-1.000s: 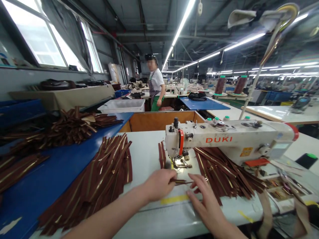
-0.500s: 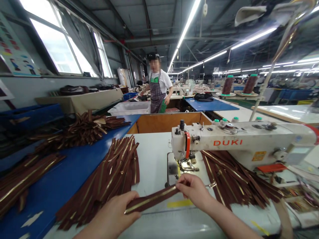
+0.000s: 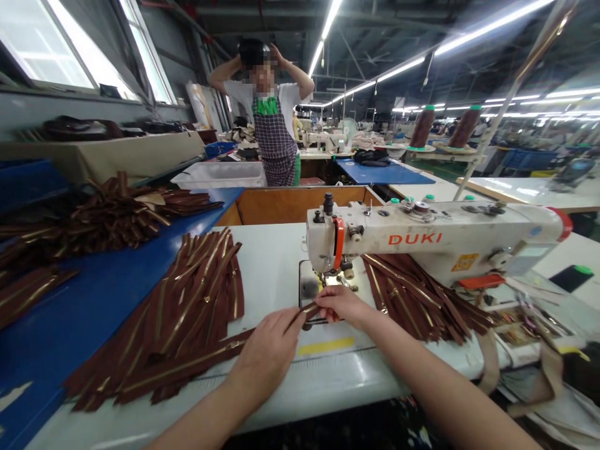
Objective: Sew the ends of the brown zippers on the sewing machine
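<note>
A brown zipper with gold teeth [image 3: 308,309] runs between my hands, its end just in front of the needle area of the white sewing machine [image 3: 375,234]. My left hand [image 3: 272,344] is closed on the strip, and the zipper trails out to the left from under it. The fingertips of my right hand [image 3: 340,304] pinch the zipper's end beside the presser foot. Left of my hands lies a fanned pile of brown zippers [image 3: 173,312]. Another bunch of zippers [image 3: 417,300] lies under the machine arm.
More zippers [image 3: 117,215] are heaped on the blue table [image 3: 140,281] at left. A wooden-sided bin [image 3: 295,206] stands behind the machine. Beyond it, a person in a checked apron [image 3: 276,137] stands near a white tub [image 3: 220,174]. A parts tray [image 3: 534,328] sits at right.
Both hands have come closer together and nearer the needle area, the left moving right along the zipper. The person at the back has raised both arms to the head. My view has shifted.
</note>
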The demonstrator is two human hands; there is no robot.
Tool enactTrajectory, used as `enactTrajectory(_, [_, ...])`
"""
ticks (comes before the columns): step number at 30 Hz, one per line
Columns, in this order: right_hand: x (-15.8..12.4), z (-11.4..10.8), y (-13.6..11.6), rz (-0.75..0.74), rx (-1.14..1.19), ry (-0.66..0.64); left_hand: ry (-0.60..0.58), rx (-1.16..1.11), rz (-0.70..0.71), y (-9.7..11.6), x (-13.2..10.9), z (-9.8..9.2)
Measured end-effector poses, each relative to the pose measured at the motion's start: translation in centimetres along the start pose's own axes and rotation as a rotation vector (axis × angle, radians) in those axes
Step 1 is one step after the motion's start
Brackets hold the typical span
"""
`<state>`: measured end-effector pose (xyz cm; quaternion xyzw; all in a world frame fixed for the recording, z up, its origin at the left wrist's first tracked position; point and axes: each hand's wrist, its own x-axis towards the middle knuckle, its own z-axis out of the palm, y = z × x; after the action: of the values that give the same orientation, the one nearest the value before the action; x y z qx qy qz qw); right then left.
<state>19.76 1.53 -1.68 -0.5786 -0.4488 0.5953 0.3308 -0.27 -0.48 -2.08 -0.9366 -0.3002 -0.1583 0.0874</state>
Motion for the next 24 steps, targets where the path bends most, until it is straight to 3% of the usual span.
enactTrajectory(3, [0.0, 0.0, -0.1, 0.017, -0.003, -0.033, 0.026, -0.031, 0.076, 0.8, 2.0, 1.0])
enactTrajectory(8, [0.4, -0.2, 0.5, -0.022, -0.053, 0.019, 0.086, -0.061, 0.120, 0.1, 3.2, 3.0])
enactTrajectory(10, [0.2, -0.7, 1.1, -0.116, -0.105, 0.114, 0.107, -0.087, 0.118, -0.2, 3.2, 3.6])
enactTrajectory(12, [-0.3, -1.4, 1.9, -0.306, -0.231, 0.211, 0.130, -0.148, 0.078, -0.2, 3.2, 4.0])
enactTrajectory(15, [-1.2, -2.2, 3.0, -0.578, -0.469, 0.231, 0.183, -0.278, -0.002, 0.0, 3.3, 4.2])
enactTrajectory(19, [-1.2, -2.4, 3.6, -0.701, -0.622, 0.212, 0.244, -0.396, -0.064, 0.0, 3.5, 4.4])
enactTrajectory(24, [-0.3, -2.4, 3.6, -0.746, -0.655, 0.236, 0.250, -0.472, -0.104, 0.0, 3.5, 4.3])
